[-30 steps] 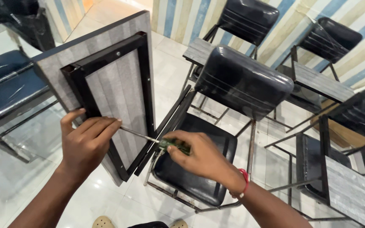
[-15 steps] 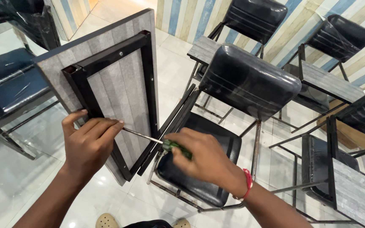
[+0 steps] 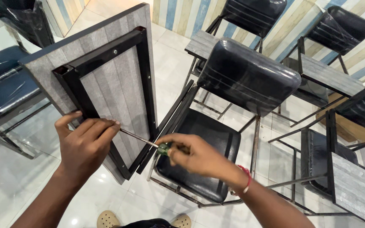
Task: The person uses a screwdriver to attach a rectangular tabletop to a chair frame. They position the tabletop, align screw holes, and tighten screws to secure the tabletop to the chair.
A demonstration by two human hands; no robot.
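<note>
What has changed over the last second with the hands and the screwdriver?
Very little. The right hand still grips the screwdriver by its green handle, and the left hand still steadies the shaft's tip against the black metal frame of the grey board. Nothing was let go or picked up; only the camera view shifted slightly.

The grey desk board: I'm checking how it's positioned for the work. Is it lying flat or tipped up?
Tipped up. The grey desk board stands steeply on edge, its underside and black metal frame facing the camera, lower corner near the floor.
</note>
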